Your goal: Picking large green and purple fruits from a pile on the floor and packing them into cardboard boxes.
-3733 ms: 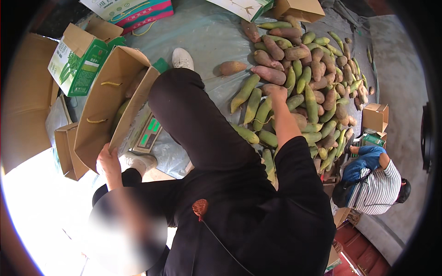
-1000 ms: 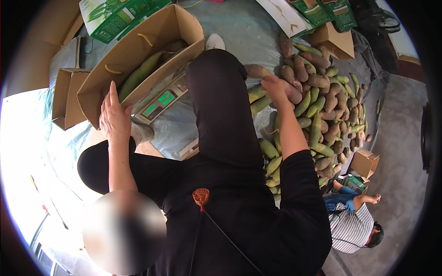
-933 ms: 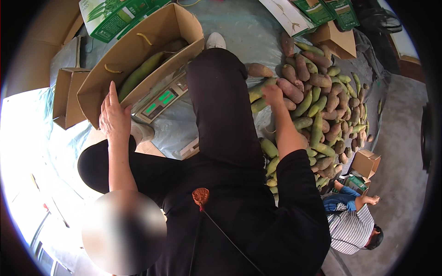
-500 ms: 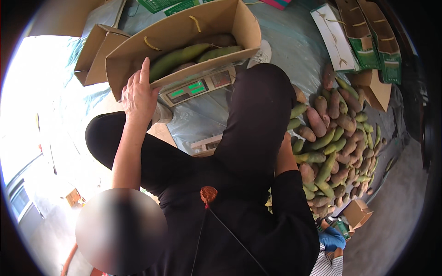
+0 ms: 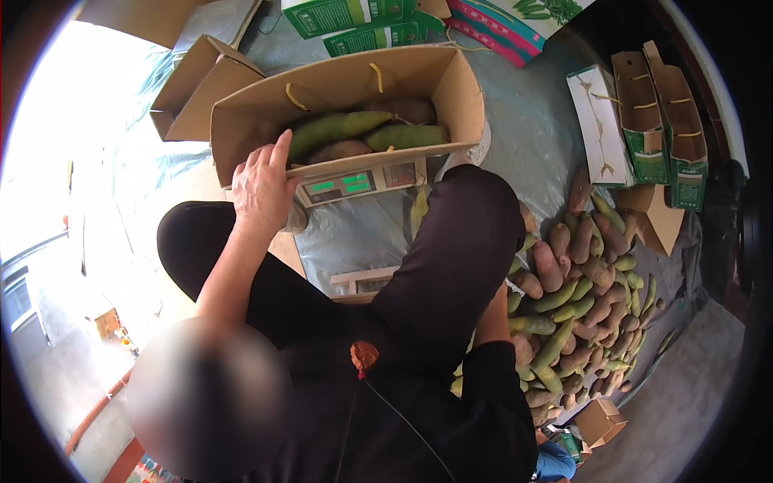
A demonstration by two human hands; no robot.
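Plastic sheet (image 5: 324, 251), green vegetable (image 5: 419, 213) (newly visible)

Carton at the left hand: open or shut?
Open: the carton gapes at the top, with green and brownish vegetables showing inside, uncovered.

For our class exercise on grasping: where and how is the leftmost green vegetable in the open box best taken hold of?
Probably round the middle of the leftmost green vegetable, from above: it lies roughly along the box, upper side uncovered, while the walls block the sides. The left hand is close to its left end.
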